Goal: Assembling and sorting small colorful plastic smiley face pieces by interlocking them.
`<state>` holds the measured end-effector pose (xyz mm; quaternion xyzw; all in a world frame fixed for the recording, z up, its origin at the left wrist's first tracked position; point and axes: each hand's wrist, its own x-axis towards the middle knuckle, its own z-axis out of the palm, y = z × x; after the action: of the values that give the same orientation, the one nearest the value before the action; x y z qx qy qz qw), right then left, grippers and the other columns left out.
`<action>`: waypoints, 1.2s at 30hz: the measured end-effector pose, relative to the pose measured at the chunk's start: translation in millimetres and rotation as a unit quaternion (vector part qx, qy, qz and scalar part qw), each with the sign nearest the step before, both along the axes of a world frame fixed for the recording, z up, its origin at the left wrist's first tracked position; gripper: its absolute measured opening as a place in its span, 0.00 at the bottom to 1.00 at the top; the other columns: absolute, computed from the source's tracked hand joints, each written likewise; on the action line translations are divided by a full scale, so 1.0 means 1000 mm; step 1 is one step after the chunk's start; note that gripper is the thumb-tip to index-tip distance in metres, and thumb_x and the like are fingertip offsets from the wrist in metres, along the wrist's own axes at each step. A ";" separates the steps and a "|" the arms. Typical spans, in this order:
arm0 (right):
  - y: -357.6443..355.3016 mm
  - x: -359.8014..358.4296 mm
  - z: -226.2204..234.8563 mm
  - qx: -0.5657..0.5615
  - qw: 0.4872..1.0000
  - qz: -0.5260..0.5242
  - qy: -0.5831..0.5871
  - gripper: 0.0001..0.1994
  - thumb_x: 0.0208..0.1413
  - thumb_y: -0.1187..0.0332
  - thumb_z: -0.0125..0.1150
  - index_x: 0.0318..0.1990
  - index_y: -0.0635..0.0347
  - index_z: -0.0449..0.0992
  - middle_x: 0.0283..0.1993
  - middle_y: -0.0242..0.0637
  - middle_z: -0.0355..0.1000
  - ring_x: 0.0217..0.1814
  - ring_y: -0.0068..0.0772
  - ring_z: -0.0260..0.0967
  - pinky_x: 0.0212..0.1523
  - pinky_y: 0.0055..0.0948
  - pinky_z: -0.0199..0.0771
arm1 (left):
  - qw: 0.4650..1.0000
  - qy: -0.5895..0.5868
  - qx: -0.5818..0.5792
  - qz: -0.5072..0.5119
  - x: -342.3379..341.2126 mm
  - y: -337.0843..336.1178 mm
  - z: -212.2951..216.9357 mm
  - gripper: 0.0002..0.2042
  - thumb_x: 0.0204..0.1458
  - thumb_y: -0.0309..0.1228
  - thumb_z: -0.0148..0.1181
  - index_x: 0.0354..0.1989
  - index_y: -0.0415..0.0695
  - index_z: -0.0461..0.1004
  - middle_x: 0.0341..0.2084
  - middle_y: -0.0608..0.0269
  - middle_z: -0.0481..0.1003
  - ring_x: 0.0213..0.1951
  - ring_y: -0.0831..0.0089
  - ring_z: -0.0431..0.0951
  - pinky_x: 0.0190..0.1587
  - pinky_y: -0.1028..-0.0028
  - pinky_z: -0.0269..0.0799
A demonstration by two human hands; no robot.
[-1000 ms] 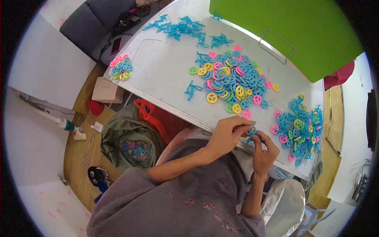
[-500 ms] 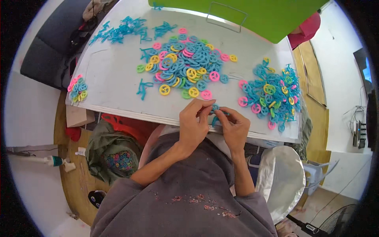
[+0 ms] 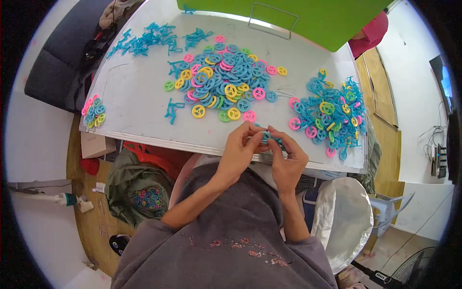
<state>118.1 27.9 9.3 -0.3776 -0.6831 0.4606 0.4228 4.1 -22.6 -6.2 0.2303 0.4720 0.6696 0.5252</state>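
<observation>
Both hands meet right at the near edge of the white table [image 3: 144, 96], pinching a small blue plastic piece [image 3: 266, 137] between them. The left hand [image 3: 239, 150] has its fingers curled tight round one end, and the right hand [image 3: 288, 161] nips the other end with thumb and fingertips, so both grips are closed on it. Most of the piece is hidden by fingers, so its exact shape is hard to call.

Risk-wise, it's being worked over the table's edge, above the person's lap. If a fingertip slips, it'd probably drop into the grey shirt or down to the floor by the green bag [image 3: 139, 188].

Counts: three heaps of wheel-shaped discs, namely the big middle pile [image 3: 224, 82], the right pile [image 3: 332, 115] and a tiny left pile [image 3: 94, 113], plus one scatter of blue stick parts [image 3: 144, 41] at the back. Individual discs are too many to count.
</observation>
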 end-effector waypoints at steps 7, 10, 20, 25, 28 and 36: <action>0.001 0.001 -0.014 -0.089 0.994 0.000 0.066 0.06 0.53 0.81 0.59 0.39 0.68 0.72 0.44 0.43 0.75 0.42 0.24 0.72 0.44 0.24 0.72 | 0.982 0.181 -0.001 0.045 0.004 0.000 0.003 0.04 0.57 0.20 0.51 0.39 0.37 0.68 0.34 0.60 0.71 0.40 0.72 0.74 0.42 0.73 0.75; 0.002 0.011 -0.017 -0.109 0.992 0.004 0.067 0.08 0.52 0.81 0.61 0.39 0.67 0.72 0.39 0.38 0.75 0.38 0.21 0.71 0.40 0.22 0.72 | 0.901 0.405 0.081 0.129 0.009 -0.003 0.007 0.05 0.52 0.16 0.52 0.36 0.36 0.71 0.32 0.57 0.70 0.38 0.68 0.74 0.40 0.73 0.74; 0.000 0.020 -0.022 -0.096 0.991 -0.007 0.094 0.10 0.47 0.87 0.61 0.36 0.65 0.73 0.37 0.33 0.72 0.39 0.21 0.69 0.41 0.20 0.70 | 0.914 0.374 0.102 0.123 0.021 -0.008 0.004 0.09 0.49 0.12 0.51 0.34 0.37 0.74 0.34 0.55 0.71 0.37 0.65 0.74 0.40 0.73 0.74; 0.002 0.026 -0.031 -0.020 0.999 0.002 0.047 0.09 0.47 0.87 0.60 0.34 0.67 0.73 0.37 0.36 0.72 0.40 0.24 0.70 0.42 0.23 0.72 | 0.983 0.171 0.052 0.046 0.017 -0.012 -0.003 0.09 0.50 0.14 0.53 0.37 0.37 0.74 0.39 0.57 0.72 0.40 0.69 0.75 0.43 0.75 0.71; 0.008 0.028 -0.021 -0.047 0.998 0.012 0.043 0.07 0.48 0.86 0.59 0.33 0.66 0.73 0.35 0.36 0.73 0.39 0.25 0.71 0.41 0.23 0.73 | 0.973 0.226 0.041 0.015 0.012 -0.014 0.010 0.11 0.50 0.17 0.56 0.42 0.38 0.75 0.41 0.57 0.72 0.41 0.70 0.75 0.42 0.76 0.70; 0.012 0.033 -0.023 -0.114 0.991 0.029 0.069 0.07 0.48 0.85 0.60 0.33 0.66 0.72 0.35 0.36 0.73 0.37 0.24 0.71 0.40 0.23 0.73 | 0.666 0.722 -0.029 0.184 -0.053 0.026 0.015 0.18 0.41 0.25 0.66 0.45 0.43 0.76 0.37 0.57 0.67 0.38 0.60 0.64 0.43 0.64 0.64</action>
<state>151.5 39.5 -13.9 -0.3705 -0.6058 0.5728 0.4095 -48.8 3.7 9.0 0.5346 0.7555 0.3631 -0.1076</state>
